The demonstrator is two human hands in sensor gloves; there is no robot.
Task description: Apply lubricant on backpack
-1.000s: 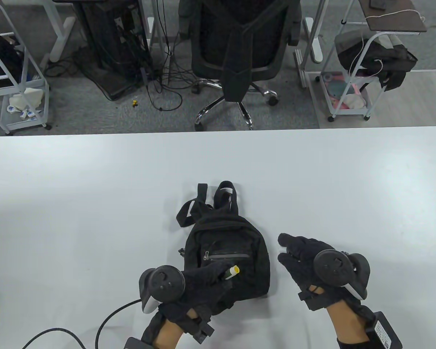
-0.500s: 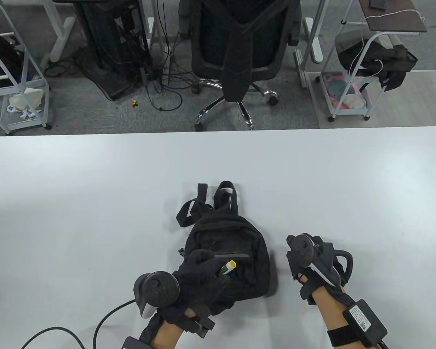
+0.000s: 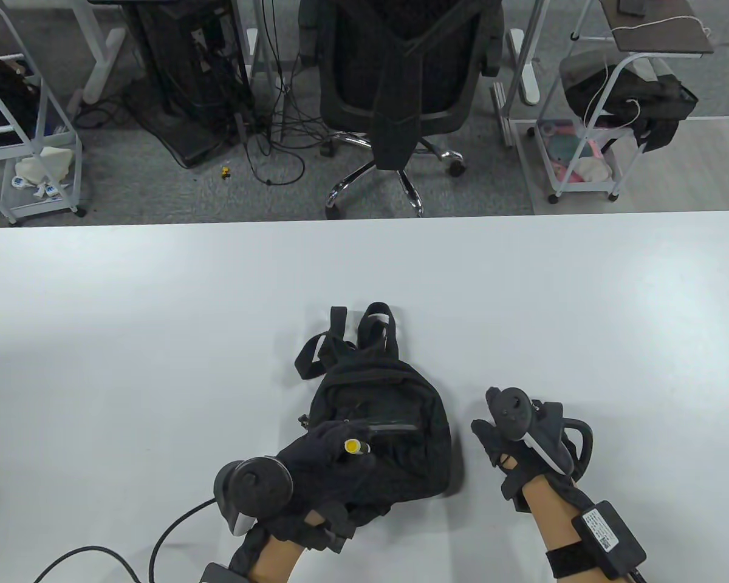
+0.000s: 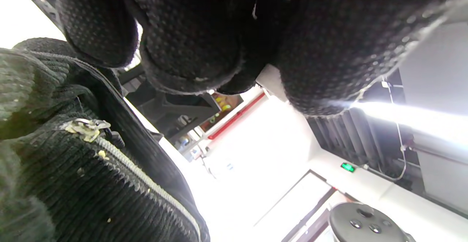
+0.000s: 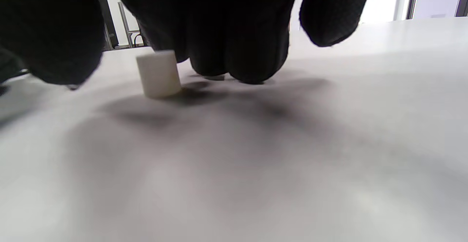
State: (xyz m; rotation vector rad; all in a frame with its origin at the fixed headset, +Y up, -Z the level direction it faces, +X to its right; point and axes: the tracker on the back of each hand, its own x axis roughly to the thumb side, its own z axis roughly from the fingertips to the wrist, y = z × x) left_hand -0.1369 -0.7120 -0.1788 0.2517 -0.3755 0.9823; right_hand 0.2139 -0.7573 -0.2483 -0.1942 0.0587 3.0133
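The knit-textured black backpack (image 3: pixel 395 419) lies on the smooth white bench (image 3: pixel 158 334). Left hand (image 3: pixel 328 455) grips a yellow-tipped lubricant stick (image 3: pixel 353 447) above its zipper (image 4: pixel 109 150). Right hand (image 3: pixel 510 437) rests fingers (image 5: pixel 234 52) curled beside a small white cylindrical cap (image 5: pixel 159 74), holding nothing.

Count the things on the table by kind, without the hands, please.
Backpack: 1
Lubricant stick, held by the left hand: 1
White cap, standing by the right hand: 1
Total: 3
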